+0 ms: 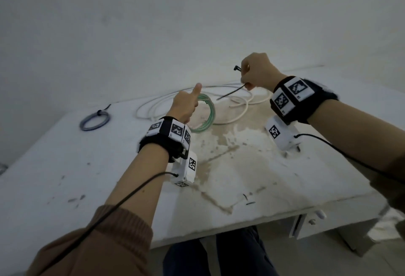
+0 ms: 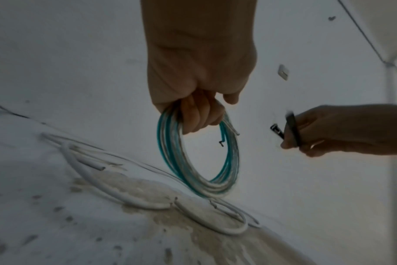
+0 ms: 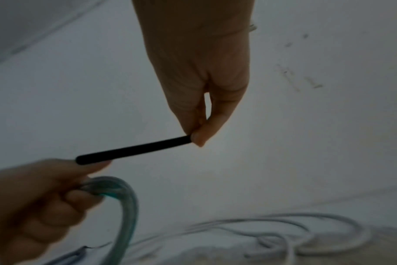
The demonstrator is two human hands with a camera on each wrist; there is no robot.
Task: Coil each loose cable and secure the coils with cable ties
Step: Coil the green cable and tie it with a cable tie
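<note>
My left hand [image 1: 186, 105] grips a green and clear cable coil [image 1: 208, 111] by its top and holds it upright over the table, thumb raised; the ring [image 2: 200, 161] hangs below the curled fingers [image 2: 200, 114]. My right hand [image 1: 256, 72] is raised to the right of it and pinches a black cable tie [image 1: 231, 93], whose head [image 1: 237, 68] sticks out above the fingers. In the right wrist view the tie's strap [image 3: 134, 149] points toward the left hand [image 3: 34, 206] and its coil [image 3: 122, 206]. Loose white cable [image 1: 197, 102] lies on the table behind.
A blue-grey coil [image 1: 94, 120] bound with a black tie lies at the table's far left. The white table [image 1: 65, 177] is stained and chipped in the middle. Short black bits [image 1: 248, 200] lie near the front edge. A wall stands close behind.
</note>
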